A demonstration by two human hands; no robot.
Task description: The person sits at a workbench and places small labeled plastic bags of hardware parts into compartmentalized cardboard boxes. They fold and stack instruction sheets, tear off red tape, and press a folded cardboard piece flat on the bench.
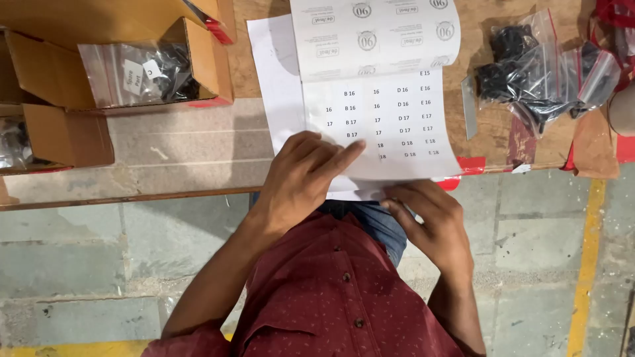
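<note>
A workshop packing bench: cardboard boxes (119, 59) and zip bags of black parts (539, 73) crowd a wooden table (493, 132) above a yellow-lined concrete floor (132, 251).

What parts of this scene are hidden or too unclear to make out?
Head view:
- Lower left of the label sheet: covered by the left hand.
- Right hand fingertips: tucked under the sheet's edge.
- Contents of the clear bags: a dark jumble, too small.
- Cardboard box: cut off by the left edge.
</note>
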